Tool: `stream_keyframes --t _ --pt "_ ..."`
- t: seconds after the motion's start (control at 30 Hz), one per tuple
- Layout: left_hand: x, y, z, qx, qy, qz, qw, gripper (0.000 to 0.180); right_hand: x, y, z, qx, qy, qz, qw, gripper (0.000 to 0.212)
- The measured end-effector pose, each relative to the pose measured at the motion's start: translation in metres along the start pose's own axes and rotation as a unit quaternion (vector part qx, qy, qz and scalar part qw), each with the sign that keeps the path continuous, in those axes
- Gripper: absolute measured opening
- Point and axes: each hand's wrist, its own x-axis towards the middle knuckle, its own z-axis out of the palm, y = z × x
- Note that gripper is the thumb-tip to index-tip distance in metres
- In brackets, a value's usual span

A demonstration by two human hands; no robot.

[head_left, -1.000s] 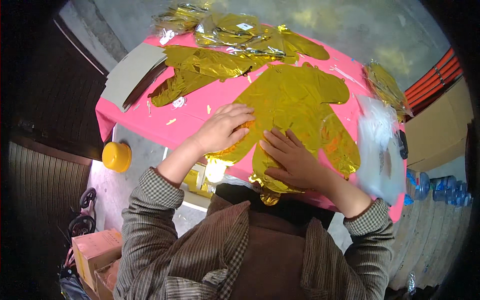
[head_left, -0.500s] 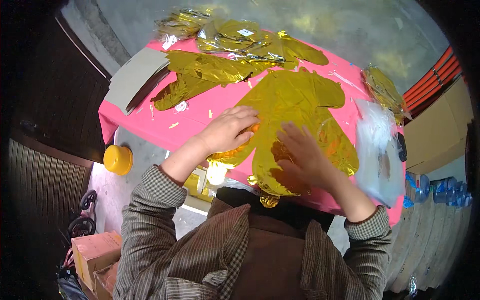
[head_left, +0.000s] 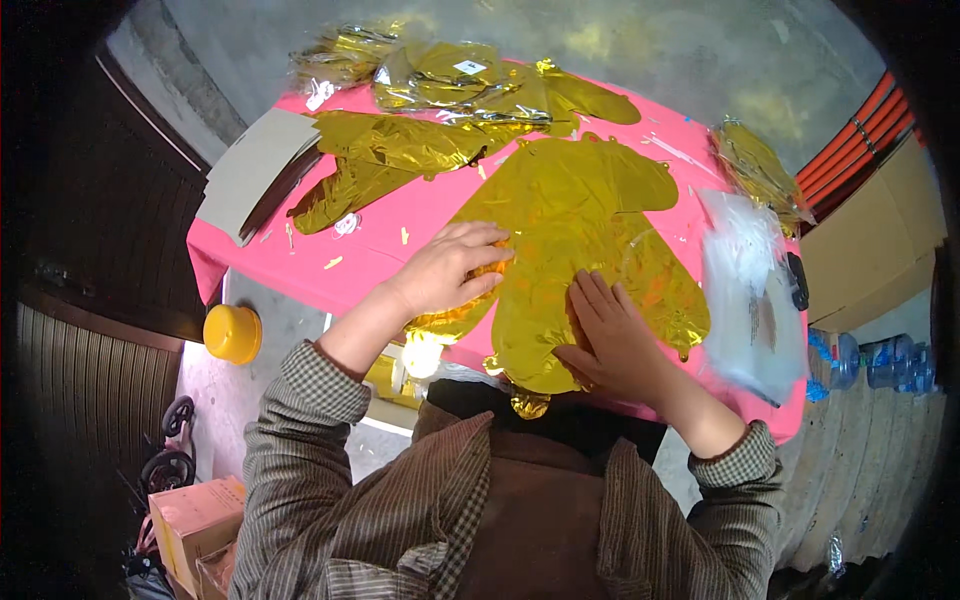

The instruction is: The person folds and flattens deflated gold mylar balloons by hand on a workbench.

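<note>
A flat, shiny gold foil balloon (head_left: 560,200) with rounded lobes lies across the near part of the pink-covered table. My left hand (head_left: 455,265) rests on its left lobe, fingers stretched out and the thumb apart. On the lower middle, my right hand (head_left: 612,335) lies palm down with its fingers extended. Both hands press on the foil without gripping it. A small crinkled gold tab (head_left: 530,404) hangs over the table's front edge below the balloon.
Behind lie more gold foil balloons (head_left: 400,145) and clear-bagged ones (head_left: 460,85). Grey card sheets (head_left: 255,170) are at left, clear plastic bags (head_left: 745,300) at right on the pink tablecloth (head_left: 390,235). A yellow tub (head_left: 232,334) stands beyond the left edge, a cardboard box (head_left: 870,235) at right.
My right hand has come down flat onto the foil, where it was blurred by motion before. My left hand stays on the left lobe. The whole view has shifted slightly.
</note>
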Motion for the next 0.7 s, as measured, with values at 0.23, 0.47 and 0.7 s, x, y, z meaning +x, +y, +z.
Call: stream_keyframes --t 0.23,0.47,0.7 --pt "-0.0013 0.0023 -0.0010 -0.021 -0.001 -0.010 1.000 0.036 -0.0012 -0.0069 -0.0039 -0.003 -0.004 0.003 1.000 0.077" --pt "-0.0019 0.0037 -0.0018 -0.025 0.002 -0.020 0.999 0.042 0.0012 -0.0070 0.0004 0.009 -0.003 0.003 1.000 0.077" --pt "-0.0001 0.0047 -0.0029 -0.022 -0.006 -0.019 1.000 0.041 0.0053 -0.0079 -0.0027 0.027 -0.013 0.015 0.999 0.076"
